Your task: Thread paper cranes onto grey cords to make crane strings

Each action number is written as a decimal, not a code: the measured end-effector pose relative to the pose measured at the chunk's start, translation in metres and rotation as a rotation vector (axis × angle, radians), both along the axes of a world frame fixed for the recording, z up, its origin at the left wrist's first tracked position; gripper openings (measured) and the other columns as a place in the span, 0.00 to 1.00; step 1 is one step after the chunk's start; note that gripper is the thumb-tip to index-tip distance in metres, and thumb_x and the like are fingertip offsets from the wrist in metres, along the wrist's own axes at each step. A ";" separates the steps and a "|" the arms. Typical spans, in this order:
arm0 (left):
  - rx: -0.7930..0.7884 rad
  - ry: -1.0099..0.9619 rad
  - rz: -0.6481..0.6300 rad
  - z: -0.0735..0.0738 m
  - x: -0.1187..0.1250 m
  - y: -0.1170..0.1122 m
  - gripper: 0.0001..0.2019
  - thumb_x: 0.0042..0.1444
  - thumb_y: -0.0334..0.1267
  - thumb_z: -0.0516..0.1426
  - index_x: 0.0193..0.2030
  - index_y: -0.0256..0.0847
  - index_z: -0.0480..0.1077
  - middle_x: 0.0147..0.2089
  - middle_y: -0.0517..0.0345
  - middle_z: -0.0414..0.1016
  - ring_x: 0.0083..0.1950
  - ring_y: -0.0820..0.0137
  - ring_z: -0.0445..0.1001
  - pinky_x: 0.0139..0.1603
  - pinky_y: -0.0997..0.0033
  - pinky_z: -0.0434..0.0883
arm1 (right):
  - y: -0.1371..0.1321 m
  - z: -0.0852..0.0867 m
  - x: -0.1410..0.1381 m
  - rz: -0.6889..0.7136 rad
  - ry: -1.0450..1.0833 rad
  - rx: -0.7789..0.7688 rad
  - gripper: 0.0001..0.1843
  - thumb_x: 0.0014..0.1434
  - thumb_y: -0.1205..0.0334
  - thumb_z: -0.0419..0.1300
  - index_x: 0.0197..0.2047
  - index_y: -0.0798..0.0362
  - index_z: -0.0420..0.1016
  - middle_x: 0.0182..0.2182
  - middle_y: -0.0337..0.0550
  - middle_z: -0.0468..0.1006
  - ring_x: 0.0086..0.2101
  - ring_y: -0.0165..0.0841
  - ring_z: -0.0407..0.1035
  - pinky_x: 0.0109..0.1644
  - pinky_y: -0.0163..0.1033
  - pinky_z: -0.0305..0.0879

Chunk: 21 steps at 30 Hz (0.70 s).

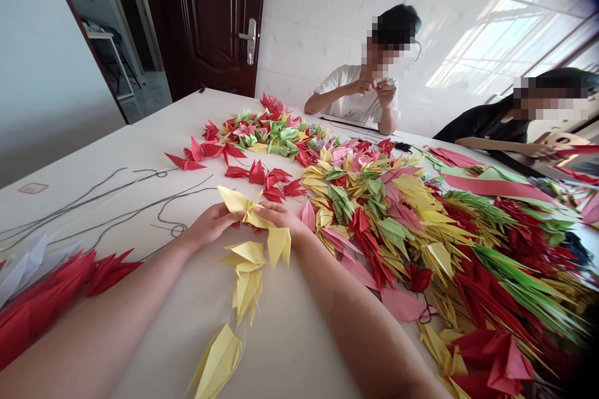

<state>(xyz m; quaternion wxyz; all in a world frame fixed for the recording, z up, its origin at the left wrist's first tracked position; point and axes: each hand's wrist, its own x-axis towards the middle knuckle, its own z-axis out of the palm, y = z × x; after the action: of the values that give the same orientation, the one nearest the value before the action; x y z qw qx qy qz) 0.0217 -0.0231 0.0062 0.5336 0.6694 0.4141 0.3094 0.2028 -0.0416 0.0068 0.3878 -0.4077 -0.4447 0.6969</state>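
Note:
Between my two hands is a yellow paper crane [238, 202]. My left hand [213, 222] pinches it from the left side. From the right, the fingers of my right hand [279, 217] close on its other side; my fingertips are partly hidden. A second yellow crane [279, 245] hangs just below my right hand. Nearer to me, several more yellow cranes [248, 287] lie in a line on the white table [290, 336]. Red paper cranes [266, 179] rest just beyond my hands.
A large heap of yellow, green, pink and red folded paper [374, 199] covers the right side. Dark cords [116, 212] lie at left beside red cranes [51, 299]. Across the table one person [360, 93] works with both hands; another person [491, 124] sits at far right.

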 end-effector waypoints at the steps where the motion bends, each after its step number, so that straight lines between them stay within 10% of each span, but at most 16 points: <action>1: 0.004 0.014 0.000 0.000 0.000 0.000 0.17 0.47 0.52 0.55 0.30 0.39 0.71 0.29 0.58 0.72 0.33 0.66 0.69 0.37 0.69 0.66 | 0.000 0.000 0.000 -0.006 0.003 -0.002 0.17 0.41 0.49 0.66 0.28 0.54 0.73 0.19 0.36 0.72 0.20 0.26 0.66 0.26 0.33 0.62; 21: -0.224 -0.111 0.065 0.003 0.002 -0.003 0.22 0.45 0.57 0.55 0.31 0.37 0.70 0.29 0.56 0.74 0.31 0.64 0.72 0.32 0.67 0.67 | 0.000 -0.001 0.001 0.039 0.026 -0.004 0.14 0.43 0.51 0.65 0.28 0.53 0.73 0.22 0.37 0.73 0.21 0.26 0.66 0.26 0.33 0.62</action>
<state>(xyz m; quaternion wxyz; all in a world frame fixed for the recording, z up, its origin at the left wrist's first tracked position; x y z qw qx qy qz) 0.0240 -0.0265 0.0094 0.6169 0.5737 0.4372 0.3150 0.2035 -0.0415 0.0056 0.3789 -0.3906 -0.4460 0.7106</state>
